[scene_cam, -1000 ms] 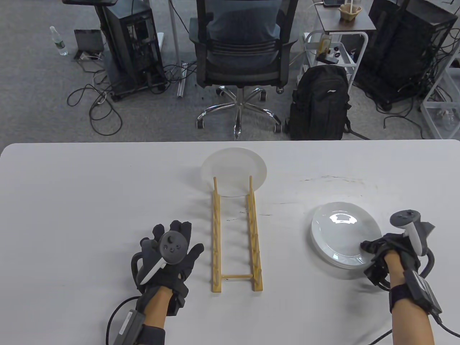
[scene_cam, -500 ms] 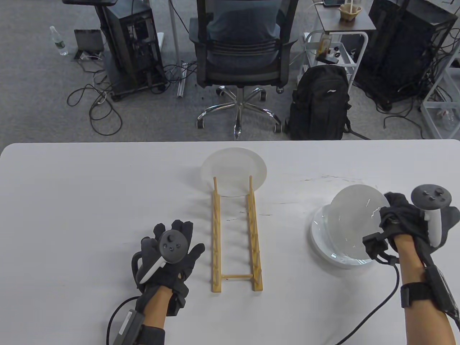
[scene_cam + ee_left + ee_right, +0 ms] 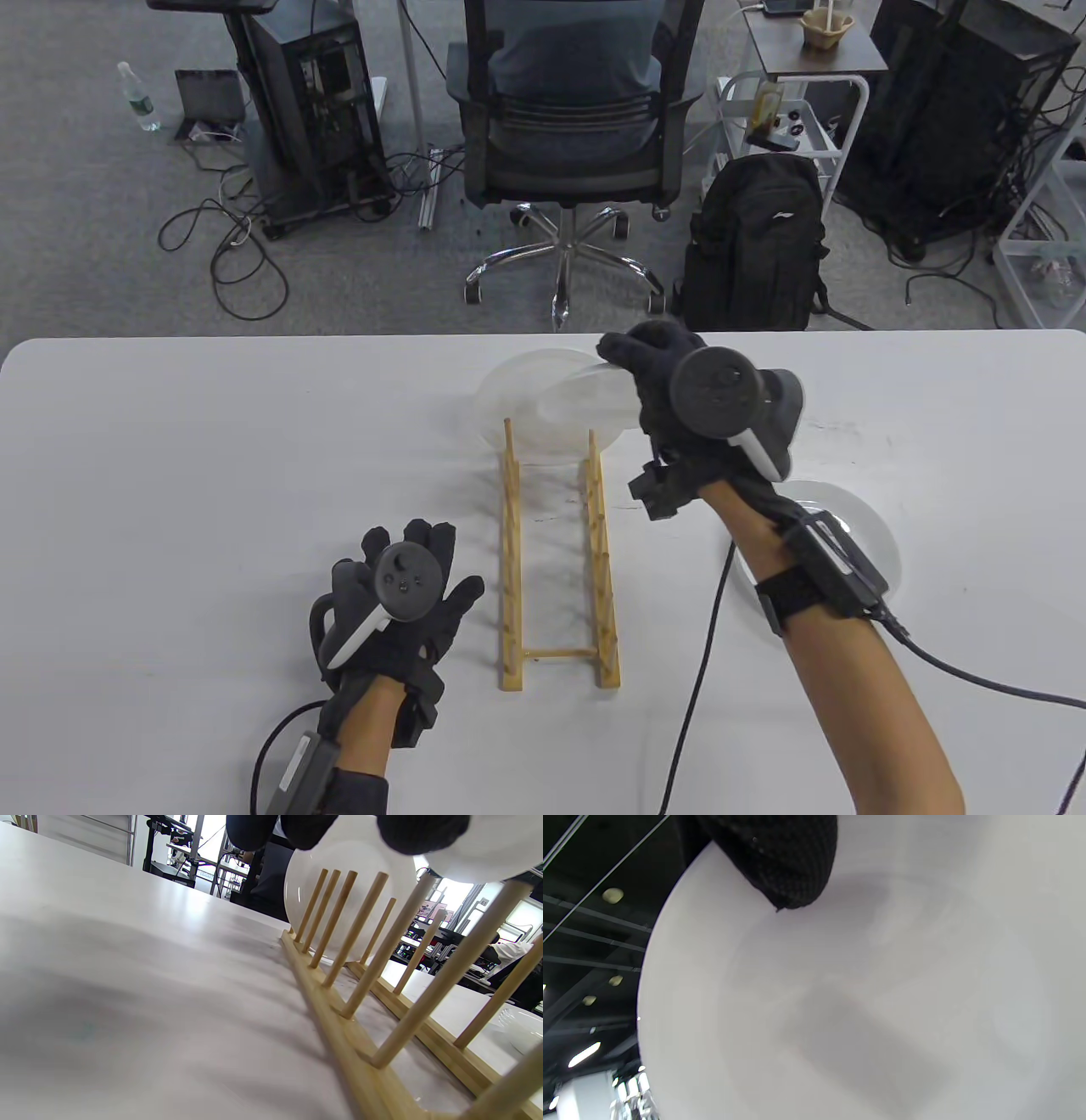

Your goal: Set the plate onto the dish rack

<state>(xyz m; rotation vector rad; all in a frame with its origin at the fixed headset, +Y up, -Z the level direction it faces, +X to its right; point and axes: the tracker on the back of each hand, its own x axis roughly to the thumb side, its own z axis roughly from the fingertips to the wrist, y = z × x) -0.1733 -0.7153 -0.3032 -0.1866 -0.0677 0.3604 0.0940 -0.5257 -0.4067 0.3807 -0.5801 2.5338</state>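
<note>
Your right hand and its tracker covered most of the held plate, so your fingers' grip on its rim stayed unclear. That plate overlapped the racked plate at the surface's far edge. Your forearm hid part of the stacked plates. The right wrist view cut the plate off.

White plate held edge-on, tilted, above far end of dish rack. Rack: pale wooden, two rails with upright pegs, lying lengthwise mid-table, another white plate standing in far slot.
</note>
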